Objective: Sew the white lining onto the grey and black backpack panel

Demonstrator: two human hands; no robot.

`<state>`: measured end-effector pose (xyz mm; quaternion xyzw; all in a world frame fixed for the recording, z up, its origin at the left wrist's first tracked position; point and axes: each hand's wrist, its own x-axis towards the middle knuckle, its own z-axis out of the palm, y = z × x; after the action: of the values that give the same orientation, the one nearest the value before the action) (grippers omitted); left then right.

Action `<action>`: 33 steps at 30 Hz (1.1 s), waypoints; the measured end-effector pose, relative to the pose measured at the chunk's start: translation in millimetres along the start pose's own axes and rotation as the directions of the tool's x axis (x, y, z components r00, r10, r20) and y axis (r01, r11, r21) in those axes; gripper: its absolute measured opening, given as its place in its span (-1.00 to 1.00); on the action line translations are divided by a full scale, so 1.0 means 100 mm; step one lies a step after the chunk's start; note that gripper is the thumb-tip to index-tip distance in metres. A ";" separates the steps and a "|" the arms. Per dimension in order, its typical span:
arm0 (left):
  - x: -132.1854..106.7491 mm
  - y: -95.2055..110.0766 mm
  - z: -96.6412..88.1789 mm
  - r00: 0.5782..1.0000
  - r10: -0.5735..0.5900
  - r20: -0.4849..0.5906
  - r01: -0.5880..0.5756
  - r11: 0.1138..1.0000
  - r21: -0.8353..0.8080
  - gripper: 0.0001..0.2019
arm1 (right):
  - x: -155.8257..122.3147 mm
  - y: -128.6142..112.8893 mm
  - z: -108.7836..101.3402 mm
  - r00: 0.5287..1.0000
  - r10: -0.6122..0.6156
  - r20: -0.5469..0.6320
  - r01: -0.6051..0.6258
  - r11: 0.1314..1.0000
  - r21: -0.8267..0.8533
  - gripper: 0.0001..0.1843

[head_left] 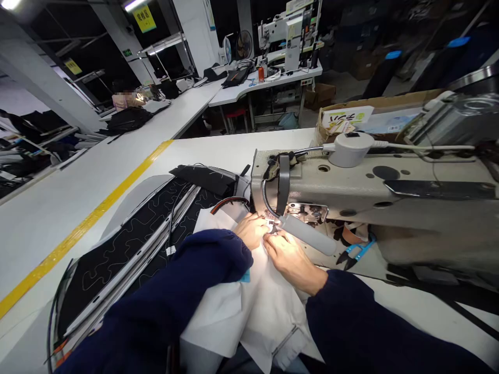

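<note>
A person in dark blue sleeves works at a sewing machine [374, 192] on a long white table [58, 208]. Both hands meet under the machine's head, lit brightly by its small lamp [307, 235]. The left hand [252, 229] is curled, fingertips pinching the white fabric [265, 306] close to the needle. The right hand [290, 258] lies just beside it, fingers bent and pressing the same fabric; the glare hides exactly how it grips. The white fabric spreads from the needle back toward the person. To the left lies a black quilted panel [128, 244] with white edging. Blue-handled snips [356, 253] rest on the machine bed to the right of the hands. A yellow line [89, 218] runs along the table.
</note>
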<state>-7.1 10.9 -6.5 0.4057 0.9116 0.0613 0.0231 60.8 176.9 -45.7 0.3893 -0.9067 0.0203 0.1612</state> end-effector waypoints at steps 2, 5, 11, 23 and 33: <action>0.01 -0.02 -0.02 0.997 -0.064 -0.040 0.064 0.998 -0.004 -0.78 | -0.07 -0.05 -0.10 0.997 -0.075 -0.003 0.075 0.997 0.012 -0.65; -0.02 -0.08 -0.04 0.962 -0.227 -0.151 0.224 0.974 -0.037 -0.84 | -0.21 -0.22 -0.23 0.982 -0.188 -0.014 0.187 0.981 -0.050 -0.56; 0.01 -0.21 0.00 0.939 -0.271 -0.211 0.250 0.961 -0.121 -0.75 | -0.12 -0.60 -0.13 0.964 -0.264 -0.022 0.247 0.926 -0.284 -0.57; -0.09 -0.24 0.08 0.998 0.035 -0.047 -0.032 0.998 0.055 -0.75 | 0.12 -0.82 -0.07 0.978 -0.205 0.039 0.208 0.931 -0.302 -0.64; -0.02 0.01 0.10 0.999 -0.001 0.042 -0.001 0.999 0.040 -0.84 | 0.27 -0.90 -0.01 0.997 -0.045 -0.055 0.039 0.993 -0.111 -0.65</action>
<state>-3.8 10.8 -15.9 0.4073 0.9120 0.0346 0.0340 107.8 95.8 -44.7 0.3980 -0.8931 -0.0218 0.2085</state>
